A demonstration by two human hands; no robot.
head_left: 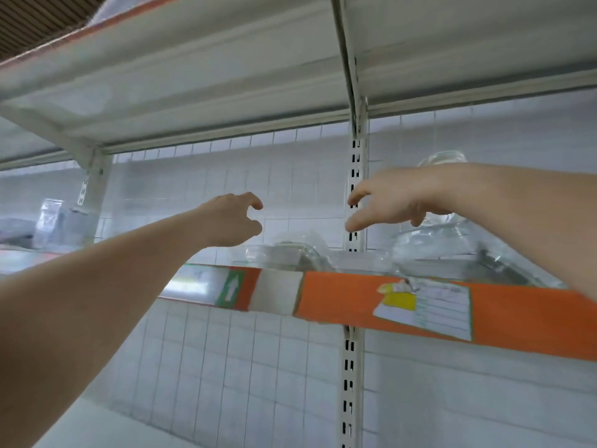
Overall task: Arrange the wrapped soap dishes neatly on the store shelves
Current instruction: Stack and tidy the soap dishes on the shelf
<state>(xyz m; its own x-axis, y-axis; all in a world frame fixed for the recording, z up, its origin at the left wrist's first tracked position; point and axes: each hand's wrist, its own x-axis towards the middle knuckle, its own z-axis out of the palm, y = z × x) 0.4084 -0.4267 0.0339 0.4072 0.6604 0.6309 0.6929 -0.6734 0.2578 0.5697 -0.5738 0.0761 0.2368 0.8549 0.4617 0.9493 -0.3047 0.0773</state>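
Observation:
A clear wrapped soap dish (pixel 287 252) lies on the shelf with the orange front strip (pixel 355 305). More wrapped clear dishes (pixel 436 244) are piled to its right, partly behind my right forearm. My left hand (pixel 231 219) hovers above and left of the middle dish, fingers loosely curled, holding nothing. My right hand (pixel 384 200) hangs above the shelf in front of the slotted upright (pixel 355 156), fingers relaxed and empty. The two hands are apart, with a gap between them over the middle dish.
A white shelf (pixel 226 76) runs close overhead. On the far left of the same level stand wrapped packets (pixel 51 218). Price labels (pixel 429 307) stick on the orange strip. The back wall is white tile, and a lower shelf shows at bottom left.

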